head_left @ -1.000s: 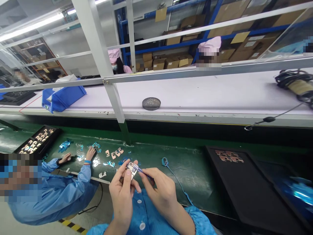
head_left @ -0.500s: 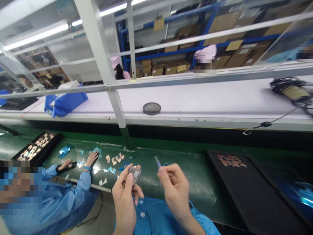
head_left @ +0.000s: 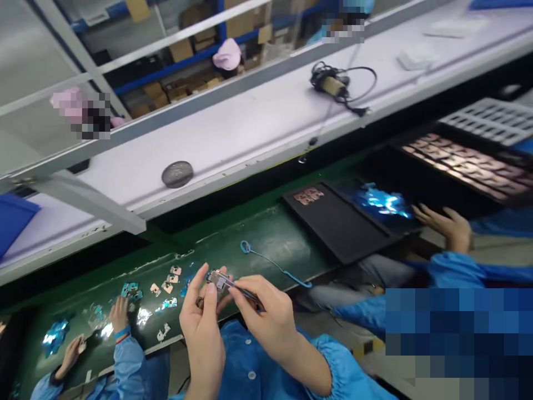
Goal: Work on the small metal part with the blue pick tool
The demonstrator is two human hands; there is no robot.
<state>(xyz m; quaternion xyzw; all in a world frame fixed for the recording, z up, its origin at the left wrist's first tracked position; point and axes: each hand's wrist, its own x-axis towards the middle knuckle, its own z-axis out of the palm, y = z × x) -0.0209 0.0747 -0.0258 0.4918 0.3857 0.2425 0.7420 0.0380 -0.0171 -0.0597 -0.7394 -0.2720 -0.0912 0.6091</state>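
Fingers of your left hand (head_left: 205, 325) hold a small metal part (head_left: 219, 280), seemingly steadying it for the slim tool (head_left: 238, 289) pinched in your right hand (head_left: 268, 311); black tray (head_left: 347, 233), two o'clock.

Part (head_left: 218, 281), 7 o'clock of centre: underside hidden by left hand (head_left: 204, 322). Tool (head_left: 230, 283), between 6 and 7: right hand (head_left: 268, 311) covers its rear; tip too small to tell. Bin (head_left: 14, 222), 9 o'clock: cut off by frame. Grid (head_left: 495, 123), between 2 and 3: same. Film (head_left: 385, 200), 3 o'clock: blurred, glary.
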